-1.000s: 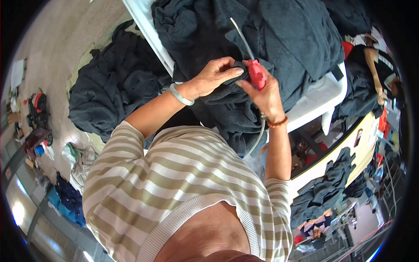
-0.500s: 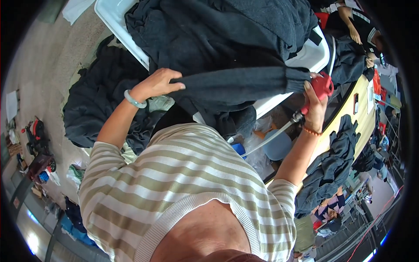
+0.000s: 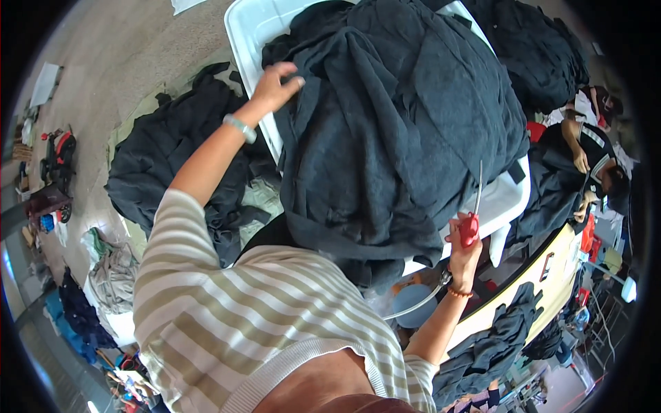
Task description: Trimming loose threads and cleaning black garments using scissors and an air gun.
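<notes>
A heap of dark charcoal garments (image 3: 385, 131) fills a white plastic tub (image 3: 242, 43) in front of me, with fabric draping over the near rim. My left hand (image 3: 273, 89), a pale bangle on its wrist, hovers at the tub's left side beside the cloth. Its fingers are apart and a little blurred, and nothing shows in them. At the tub's near right corner my right hand (image 3: 464, 260) grips a red air blow gun (image 3: 469, 230). The gun's long thin nozzle points away from me over the garments, and a clear hose (image 3: 420, 307) runs from its handle toward my body.
More dark clothes (image 3: 165, 151) lie on a sheet at the left. Another dark heap (image 3: 530, 51) stands beyond the tub. To the right, a pale tabletop (image 3: 551, 275) carries a dark garment (image 3: 496, 341); a person (image 3: 585, 155) handles dark cloth past it. A bluish container (image 3: 413, 304) sits below the tub.
My left hand has let go of the sleeve and moved away from me. The sleeve cuff has left my right hand; the blow gun now points over the heap. My view has shifted.
</notes>
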The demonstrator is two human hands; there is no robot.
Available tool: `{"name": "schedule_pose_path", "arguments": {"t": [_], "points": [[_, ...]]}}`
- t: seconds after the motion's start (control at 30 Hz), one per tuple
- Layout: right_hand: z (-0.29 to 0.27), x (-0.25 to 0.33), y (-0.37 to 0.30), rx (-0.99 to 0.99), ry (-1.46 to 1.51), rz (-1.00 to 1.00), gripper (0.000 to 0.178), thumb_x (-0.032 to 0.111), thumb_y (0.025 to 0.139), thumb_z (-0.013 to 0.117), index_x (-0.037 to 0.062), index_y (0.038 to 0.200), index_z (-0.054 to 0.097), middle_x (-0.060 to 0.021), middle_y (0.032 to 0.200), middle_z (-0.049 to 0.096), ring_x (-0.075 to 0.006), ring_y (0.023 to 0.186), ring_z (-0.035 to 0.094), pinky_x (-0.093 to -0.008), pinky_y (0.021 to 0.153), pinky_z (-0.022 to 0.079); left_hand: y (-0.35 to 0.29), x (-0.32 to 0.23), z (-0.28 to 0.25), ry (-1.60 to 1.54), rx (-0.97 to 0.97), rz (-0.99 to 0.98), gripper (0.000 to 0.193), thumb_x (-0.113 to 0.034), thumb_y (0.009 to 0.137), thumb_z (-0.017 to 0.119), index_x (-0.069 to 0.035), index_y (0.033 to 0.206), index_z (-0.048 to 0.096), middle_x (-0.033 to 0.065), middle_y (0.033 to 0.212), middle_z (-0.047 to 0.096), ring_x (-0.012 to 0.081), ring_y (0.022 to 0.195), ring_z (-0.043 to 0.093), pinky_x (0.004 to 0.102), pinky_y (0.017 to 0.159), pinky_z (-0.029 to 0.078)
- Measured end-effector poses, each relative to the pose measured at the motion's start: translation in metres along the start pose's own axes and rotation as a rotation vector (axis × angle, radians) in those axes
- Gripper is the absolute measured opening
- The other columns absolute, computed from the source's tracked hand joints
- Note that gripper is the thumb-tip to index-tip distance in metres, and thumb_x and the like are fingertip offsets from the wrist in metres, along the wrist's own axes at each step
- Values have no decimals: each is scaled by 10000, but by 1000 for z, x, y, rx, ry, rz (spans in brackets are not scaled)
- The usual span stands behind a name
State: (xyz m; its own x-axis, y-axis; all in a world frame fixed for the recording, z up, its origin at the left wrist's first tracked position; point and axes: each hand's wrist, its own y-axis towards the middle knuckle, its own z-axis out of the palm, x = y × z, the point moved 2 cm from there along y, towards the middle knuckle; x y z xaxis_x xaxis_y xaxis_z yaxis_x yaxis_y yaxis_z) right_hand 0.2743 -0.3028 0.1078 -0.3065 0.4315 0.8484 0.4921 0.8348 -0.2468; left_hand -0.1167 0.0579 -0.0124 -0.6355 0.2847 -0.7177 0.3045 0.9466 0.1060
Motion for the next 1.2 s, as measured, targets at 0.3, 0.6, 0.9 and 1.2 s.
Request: {"name": "schedule_pose_path", "arguments": {"t": [0.3, 0.6, 0.9, 1.2], "points": [[28, 46, 27, 8, -83, 82, 294, 61, 928, 591, -16, 1210, 571, -57, 962, 661, -96, 762, 585, -241, 698, 496, 106, 83, 46, -652, 106, -613, 391, -210, 823, 766, 66, 1076, 653, 86, 937, 689, 164, 818, 629, 295, 776, 511], [81, 83, 65, 16, -60, -96, 465, 29, 807, 774, 18, 1227, 577, -28, 982, 592, -92, 802, 554, -233, 737, 473, -63, -173, -28, -505, 970, 269, 276, -234, 909, 681, 2, 846, 553, 115, 614, 435, 127, 570, 389, 326, 555, 409], [146, 120, 39, 202, -290, -519, 622, 133, 703, 822, 60, 1260, 554, -153, 1272, 537, -368, 1146, 568, -408, 956, 491, -164, -252, -96, -754, 1103, 766, 316, -196, 849, 737, -14, 724, 511, 118, 640, 460, 333, 577, 497, 413, 530, 378], [164, 67, 50, 380, -302, -298, 679, 389, 734, 803, 23, 1250, 555, -221, 1067, 668, -382, 1052, 627, -444, 899, 497, -233, -259, -94, -700, 1111, 536, 378, -193, 841, 756, 0, 669, 481, 121, 619, 388, 306, 543, 439, 397, 504, 322]]}}
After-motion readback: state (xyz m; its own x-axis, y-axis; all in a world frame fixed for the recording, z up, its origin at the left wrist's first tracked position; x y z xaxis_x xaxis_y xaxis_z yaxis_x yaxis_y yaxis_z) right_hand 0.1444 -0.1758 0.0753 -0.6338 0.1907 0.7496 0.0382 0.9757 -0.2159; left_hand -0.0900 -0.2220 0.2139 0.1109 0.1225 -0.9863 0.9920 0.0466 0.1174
